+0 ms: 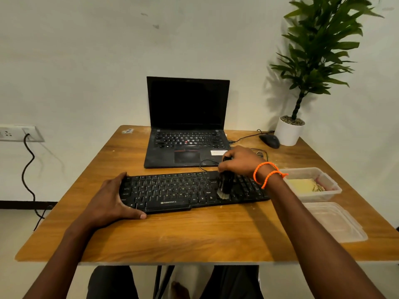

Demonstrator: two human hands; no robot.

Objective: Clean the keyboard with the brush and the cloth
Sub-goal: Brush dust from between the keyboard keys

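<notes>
A black keyboard (172,190) lies across the middle of the wooden table (194,236). My left hand (110,201) holds its left end, thumb along the front edge and fingers over the back corner. My right hand (239,161) grips the black handle of a brush (224,184). The brush stands upright with its pale bristles on the keys right of the main block. A yellow cloth (304,185) lies folded inside a clear plastic box (332,187) to the right of the keyboard.
An open black laptop (186,126) stands behind the keyboard. A black mouse (269,140) and a white potted plant (289,130) sit at the back right. The box's clear lid (336,223) lies at the right front. Thin cables run between laptop and keyboard.
</notes>
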